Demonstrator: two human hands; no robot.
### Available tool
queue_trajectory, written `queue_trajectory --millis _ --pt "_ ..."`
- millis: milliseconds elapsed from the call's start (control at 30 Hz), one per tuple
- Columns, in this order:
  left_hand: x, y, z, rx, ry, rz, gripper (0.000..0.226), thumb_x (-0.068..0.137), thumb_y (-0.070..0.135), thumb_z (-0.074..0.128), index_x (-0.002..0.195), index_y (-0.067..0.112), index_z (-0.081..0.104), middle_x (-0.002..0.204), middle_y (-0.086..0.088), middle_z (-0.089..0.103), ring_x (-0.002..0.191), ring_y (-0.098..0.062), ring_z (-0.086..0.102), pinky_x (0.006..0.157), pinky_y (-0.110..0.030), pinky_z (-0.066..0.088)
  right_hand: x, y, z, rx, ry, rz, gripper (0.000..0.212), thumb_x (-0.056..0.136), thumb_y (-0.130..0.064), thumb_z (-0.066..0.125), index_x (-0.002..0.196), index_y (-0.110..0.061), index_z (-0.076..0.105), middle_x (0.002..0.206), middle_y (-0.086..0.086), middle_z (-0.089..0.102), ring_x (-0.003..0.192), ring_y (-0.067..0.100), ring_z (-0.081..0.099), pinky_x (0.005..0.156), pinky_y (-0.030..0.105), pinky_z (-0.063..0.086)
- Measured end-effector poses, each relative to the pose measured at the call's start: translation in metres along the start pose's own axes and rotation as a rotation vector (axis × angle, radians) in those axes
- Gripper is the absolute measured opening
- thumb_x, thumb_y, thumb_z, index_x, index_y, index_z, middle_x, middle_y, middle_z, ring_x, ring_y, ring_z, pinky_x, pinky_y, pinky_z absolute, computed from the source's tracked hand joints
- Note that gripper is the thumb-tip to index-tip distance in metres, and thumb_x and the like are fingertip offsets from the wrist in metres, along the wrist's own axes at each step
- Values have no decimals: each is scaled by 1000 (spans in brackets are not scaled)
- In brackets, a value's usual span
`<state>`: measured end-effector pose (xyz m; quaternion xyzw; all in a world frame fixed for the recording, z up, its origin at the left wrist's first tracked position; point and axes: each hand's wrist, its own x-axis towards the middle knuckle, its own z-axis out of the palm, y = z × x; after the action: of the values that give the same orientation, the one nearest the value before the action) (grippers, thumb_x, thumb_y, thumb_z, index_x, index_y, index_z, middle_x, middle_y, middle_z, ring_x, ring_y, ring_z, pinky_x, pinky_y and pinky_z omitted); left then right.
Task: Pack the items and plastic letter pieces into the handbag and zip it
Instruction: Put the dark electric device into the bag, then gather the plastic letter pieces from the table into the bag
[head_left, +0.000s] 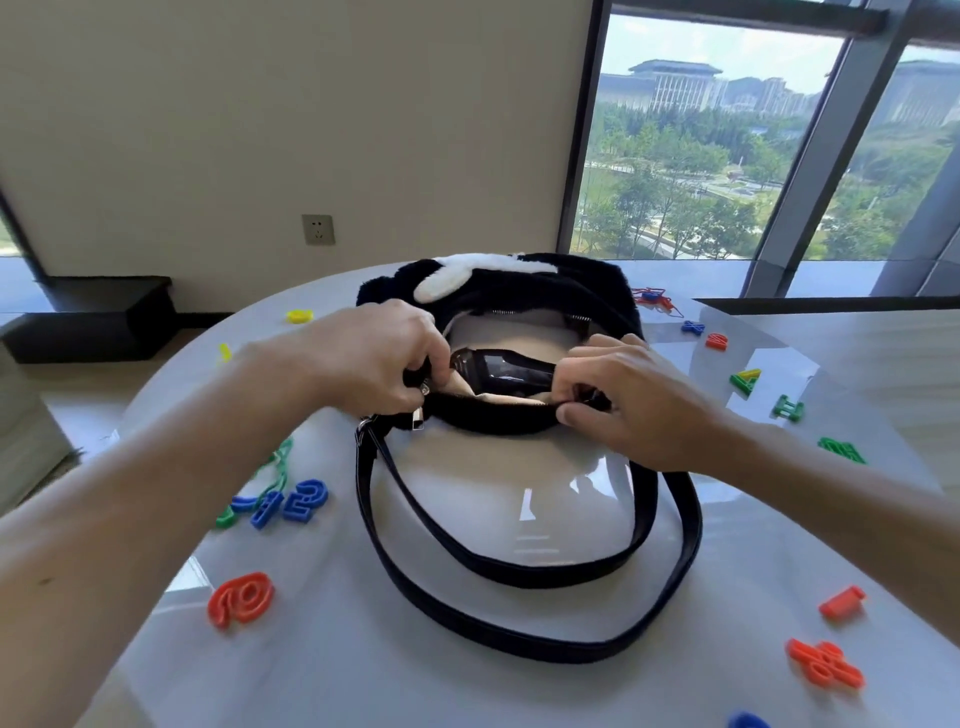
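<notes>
A black furry handbag with white plush trim stands in the middle of the round white table. Its mouth gapes, showing a beige lining and a glossy black item lying inside. My left hand pinches the near rim at the left end, just above the metal zip pull. My right hand grips the same near rim at the right end. The bag's black straps loop toward me on the table. Plastic letter pieces lie scattered around: blue ones, an orange one, green ones.
More pieces lie at the table's edges: orange ones near right, yellow far left, red and blue far right. A dark low bench stands by the wall at left. Large windows fill the right.
</notes>
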<state>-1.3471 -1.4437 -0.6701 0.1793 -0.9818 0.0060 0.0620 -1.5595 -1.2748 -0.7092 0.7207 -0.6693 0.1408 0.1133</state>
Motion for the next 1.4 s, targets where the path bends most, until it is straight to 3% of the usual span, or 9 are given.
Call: queue_trajectory --millis 167,300,467,700,800,1133,1167,1267,1400 --pt "1 -1 19 218 94 -49 23 73 49 74 91 36 65 78 14 38 81 -9 41 61 -28 29 -2 -3 9 12 -1 19 12 89 -37 52 80 -29 52 79 -14 57 83 11 48 74 31 34" --pt "-1 0 17 168 76 14 7 77 33 67 77 27 63 80 9 45 76 -9 41 64 -28 36 -2 -4 8 8 15 56 13 91 -35 51 80 -28 52 79 -13 58 83 14 49 79 37 40" --pt "-5 -1 -10 7 74 97 13 76 27 69 65 26 61 79 6 48 74 -2 46 64 -25 31 2 -6 6 23 44 105 16 94 -30 56 80 -24 50 79 -12 56 85 17 49 84 42 41" --pt "-10 4 -5 -55 9 80 8 81 33 71 84 28 76 79 6 50 72 -6 50 61 -18 35 -3 -26 -6 70 -18 116 9 89 -28 67 86 -21 62 87 -5 61 90 20 53 88 45 43" --pt "-12 4 -14 -162 59 78 5 82 33 72 86 31 74 74 1 53 64 -15 51 60 -31 40 -4 -37 -10 100 28 84 10 88 -31 67 89 -22 62 87 -9 58 89 17 52 87 42 42" --pt "-2 17 -5 -275 103 108 12 85 15 63 80 24 70 59 8 51 61 5 51 54 -10 33 11 -59 3 288 16 0 8 84 -34 69 85 -31 62 84 -15 58 84 6 56 71 25 45" --pt "0 19 0 -298 92 116 14 84 15 63 78 26 68 62 6 53 64 4 53 55 -11 35 12 -57 5 318 -2 -6 8 84 -33 70 85 -32 62 83 -15 58 83 7 57 69 22 44" --pt "8 26 10 -348 59 106 15 81 16 63 73 28 61 67 3 56 64 -13 54 61 -37 46 13 -50 7 466 -18 31 13 84 -22 74 81 -29 64 83 -13 58 83 9 58 67 16 42" --pt "6 41 1 -451 -11 50 9 82 21 58 78 29 58 72 7 53 68 -15 53 64 -41 47 9 -48 -14 595 -90 145 13 85 -17 72 83 -27 64 85 -11 60 82 10 59 69 23 46"
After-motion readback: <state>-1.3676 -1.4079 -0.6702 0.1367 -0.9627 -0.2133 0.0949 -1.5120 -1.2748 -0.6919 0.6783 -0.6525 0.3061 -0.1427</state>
